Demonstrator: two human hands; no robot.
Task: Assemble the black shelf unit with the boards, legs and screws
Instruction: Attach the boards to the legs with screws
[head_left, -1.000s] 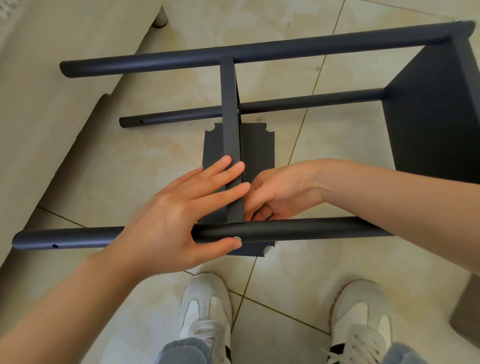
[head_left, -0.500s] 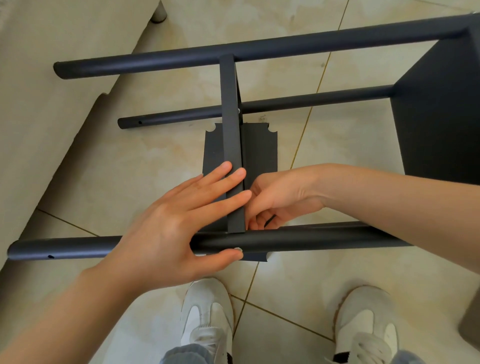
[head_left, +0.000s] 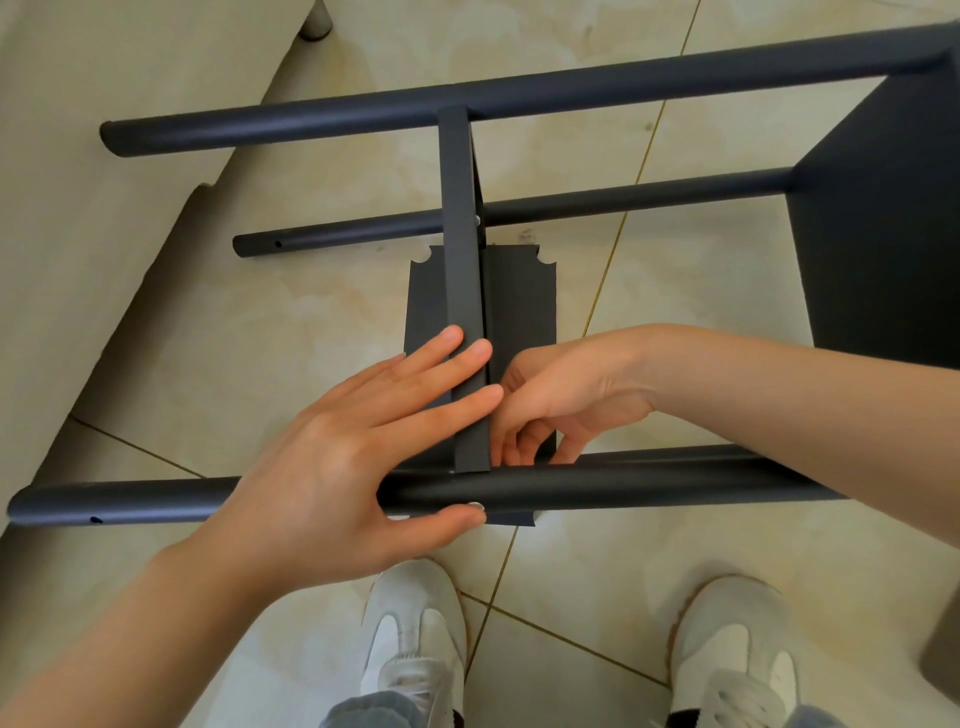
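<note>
Head view: left hand (head_left: 332, 467) flat against board (head_left: 460, 260); right hand (head_left: 566, 400) curled behind it, grip unclear.

This is a room in somebody's home. There are glossy beige floor tiles (head_left: 311, 322) with thin gold grout lines (head_left: 618, 244) and a cream upholstered sofa (head_left: 78, 208) on a stubby round foot (head_left: 317, 21). A black shelf unit (head_left: 571, 93) lies on its side before white sneakers (head_left: 415, 623).

Matt black tubular legs (head_left: 623, 488), matt dark board (head_left: 465, 291), glossy beige tile floor (head_left: 311, 322)
</note>
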